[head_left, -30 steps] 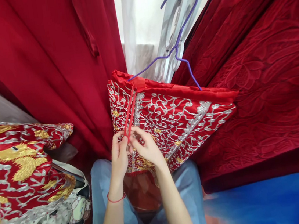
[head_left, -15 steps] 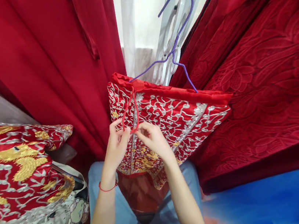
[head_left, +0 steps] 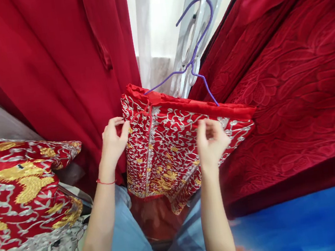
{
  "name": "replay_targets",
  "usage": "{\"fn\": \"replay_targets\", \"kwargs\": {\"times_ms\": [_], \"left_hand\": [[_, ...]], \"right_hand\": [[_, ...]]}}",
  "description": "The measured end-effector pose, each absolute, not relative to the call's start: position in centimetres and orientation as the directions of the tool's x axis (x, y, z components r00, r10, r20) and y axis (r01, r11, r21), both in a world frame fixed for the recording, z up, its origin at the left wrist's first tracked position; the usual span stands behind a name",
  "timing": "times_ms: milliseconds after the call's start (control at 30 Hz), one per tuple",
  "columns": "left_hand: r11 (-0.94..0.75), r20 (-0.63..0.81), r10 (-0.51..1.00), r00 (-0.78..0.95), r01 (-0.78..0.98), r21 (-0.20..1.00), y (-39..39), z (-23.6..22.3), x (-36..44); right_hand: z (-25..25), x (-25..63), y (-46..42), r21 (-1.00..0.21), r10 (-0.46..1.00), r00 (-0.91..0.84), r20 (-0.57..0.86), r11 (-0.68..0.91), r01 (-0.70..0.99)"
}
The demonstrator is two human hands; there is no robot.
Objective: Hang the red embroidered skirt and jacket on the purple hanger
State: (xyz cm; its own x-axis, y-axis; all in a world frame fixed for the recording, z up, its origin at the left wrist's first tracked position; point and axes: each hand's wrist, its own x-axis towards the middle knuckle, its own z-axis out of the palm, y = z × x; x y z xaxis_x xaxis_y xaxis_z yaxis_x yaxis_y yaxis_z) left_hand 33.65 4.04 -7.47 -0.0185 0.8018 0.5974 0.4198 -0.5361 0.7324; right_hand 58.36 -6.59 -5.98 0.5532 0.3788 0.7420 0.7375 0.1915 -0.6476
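Note:
A red garment (head_left: pixel 172 141) with silver and gold embroidery hangs folded on a purple hanger (head_left: pixel 196 42) in front of me. My left hand (head_left: pixel 112 141) is at the garment's left edge, thumb and fingers pinched on a thin red cord (head_left: pixel 121 123) near the waistband. My right hand (head_left: pixel 212 142) is raised in front of the garment's right half. Its fingers are curled into a pinch, and what they hold is too small to make out. A red string bracelet circles my left wrist.
A second red garment with a gold dragon (head_left: pixel 16 184) lies at the left. A red curtain (head_left: pixel 53 66) hangs behind, with a white sheer curtain (head_left: pixel 156 27) in the gap. Patterned red velvet (head_left: pixel 298 82) fills the right, above a blue surface (head_left: pixel 293 224).
My hands, which were pinching two red cords together at the garment's middle, have drawn apart, the left to the left edge, the right to the right. The hanger has shifted slightly left.

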Motion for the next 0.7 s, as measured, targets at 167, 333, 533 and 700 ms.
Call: {"fn": "replay_targets", "kwargs": {"times_ms": [167,333,533,700], "left_hand": [[-0.628,0.673,0.724,0.154,0.552,0.549,4.5,-6.1,37.2],[-0.706,0.593,0.706,0.387,0.453,0.544,5.9,-4.8,38.3],[-0.697,0.565,0.716,0.410,0.371,0.613,5.6,-3.9,37.4],[-0.751,0.561,0.654,0.508,0.345,0.563,6.2,-2.1,37.2]], "right_hand": [[-5.6,53.8,-3.1,-0.633,0.749,0.230,0.621,0.307,0.711],[-5.0,52.2,0.7,-0.643,0.848,0.126,0.515,0.286,0.710],[-4.3,52.5,0.6,-0.636,0.830,0.129,0.543,0.306,0.708],[-2.0,54.5,0.9,-0.604,0.787,0.149,0.599,0.323,0.729]]}}
